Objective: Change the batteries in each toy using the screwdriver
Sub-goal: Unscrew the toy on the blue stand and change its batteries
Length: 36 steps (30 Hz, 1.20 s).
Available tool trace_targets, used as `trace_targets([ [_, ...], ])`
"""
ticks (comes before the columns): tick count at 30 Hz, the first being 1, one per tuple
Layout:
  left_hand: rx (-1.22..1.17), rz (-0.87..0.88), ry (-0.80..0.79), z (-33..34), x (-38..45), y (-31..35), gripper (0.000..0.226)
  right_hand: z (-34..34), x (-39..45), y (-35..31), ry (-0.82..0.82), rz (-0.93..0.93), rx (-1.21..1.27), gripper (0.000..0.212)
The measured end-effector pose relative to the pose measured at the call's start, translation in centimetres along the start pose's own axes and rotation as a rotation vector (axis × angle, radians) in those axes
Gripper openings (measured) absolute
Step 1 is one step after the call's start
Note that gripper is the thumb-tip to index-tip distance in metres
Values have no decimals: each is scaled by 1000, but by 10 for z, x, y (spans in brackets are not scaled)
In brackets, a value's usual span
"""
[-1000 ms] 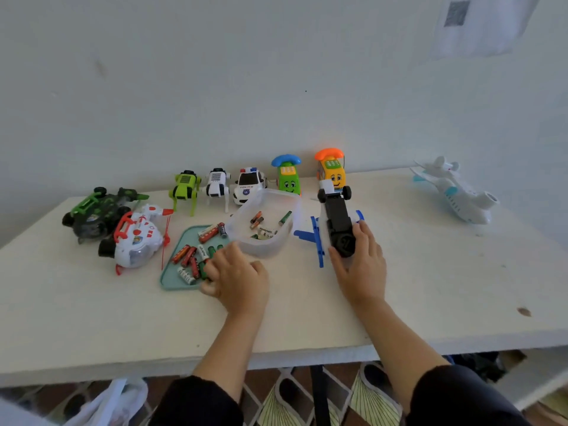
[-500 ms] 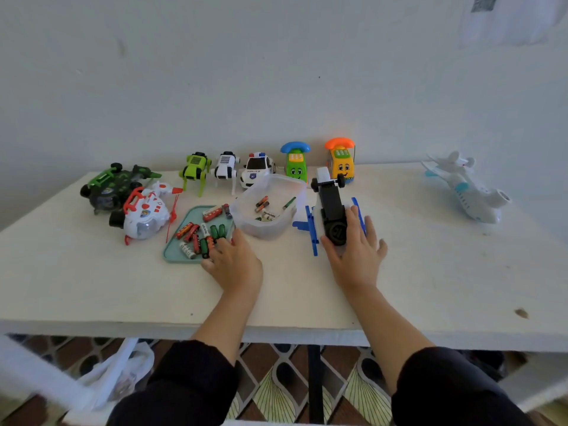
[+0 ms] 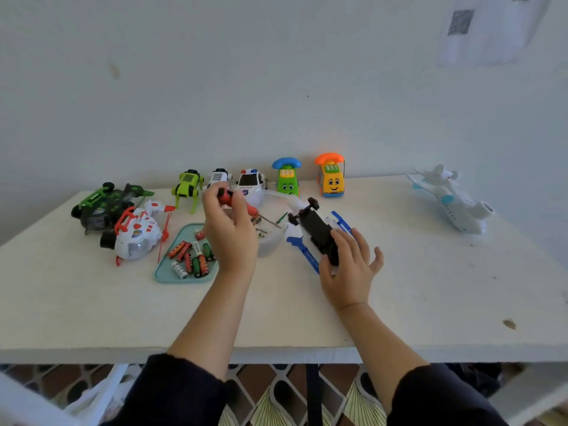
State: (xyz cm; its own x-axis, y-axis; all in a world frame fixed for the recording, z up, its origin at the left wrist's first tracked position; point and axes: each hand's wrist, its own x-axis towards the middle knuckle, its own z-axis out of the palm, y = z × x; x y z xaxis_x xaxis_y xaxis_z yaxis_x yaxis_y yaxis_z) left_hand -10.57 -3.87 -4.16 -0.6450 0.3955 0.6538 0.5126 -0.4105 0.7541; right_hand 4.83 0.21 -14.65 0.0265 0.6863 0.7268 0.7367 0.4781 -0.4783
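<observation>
Left hand [image 3: 229,232] grips a red-handled screwdriver [image 3: 242,207], tip aimed at the upturned blue-and-black toy plane [image 3: 319,235] that the right hand [image 3: 349,265] steadies, fingers spread loosely.

A white table [image 3: 92,302] stands against a plain pale wall [image 3: 276,72]. Near the table's front right corner there is a small brown spot [image 3: 509,324]. A teal tray [image 3: 166,272] lies left of the middle, and a clear tub [image 3: 273,244] sits just beside it, further back. High on the wall, at the right, hangs a white paper [image 3: 479,29] with a grey square on it. A little brown mark [image 3: 114,70] shows on the wall at the left. Under the table's front edge are patterned floor tiles [image 3: 270,395], a dark table leg [image 3: 312,392] and a white bag [image 3: 92,395].
</observation>
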Motion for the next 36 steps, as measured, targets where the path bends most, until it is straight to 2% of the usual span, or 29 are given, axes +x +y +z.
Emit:
trace_targets([
  [4, -83, 5, -106, 19, 12, 18, 4, 0, 0, 3, 94, -47, 27, 34],
  [7, -104, 73, -170, 25, 16, 18, 8, 2, 3, 2, 105, -33, 61, 32],
  [10, -133, 58, -194, 26, 20, 10, 17, -2, 7, 6, 124, -42, 101, 31],
  [14, -156, 19, -203, 29, 29, 5, 18, -26, 44, 10, 50, -50, 118, 30],
  [19, -57, -41, -276, 45, 20, -14, 32, -30, 77, 6, -381, 41, 41, 32],
  [23, 58, 18, -331, 50, -5, -20, 35, -24, 66, 10, -259, 137, 106, 29],
  [26, 70, 196, -460, 53, 0, -19, 32, -24, 70, 14, -260, 131, 104, 29],
  [31, 149, 728, -915, 35, -1, -26, 25, -24, 68, 16, -261, 210, 155, 28],
  [34, 427, 873, -1137, 25, -7, -32, 51, -33, 66, 20, -270, 326, 238, 30],
  [36, 533, 859, -1191, 31, -7, -32, 56, -39, 61, 26, -250, 416, 287, 35],
])
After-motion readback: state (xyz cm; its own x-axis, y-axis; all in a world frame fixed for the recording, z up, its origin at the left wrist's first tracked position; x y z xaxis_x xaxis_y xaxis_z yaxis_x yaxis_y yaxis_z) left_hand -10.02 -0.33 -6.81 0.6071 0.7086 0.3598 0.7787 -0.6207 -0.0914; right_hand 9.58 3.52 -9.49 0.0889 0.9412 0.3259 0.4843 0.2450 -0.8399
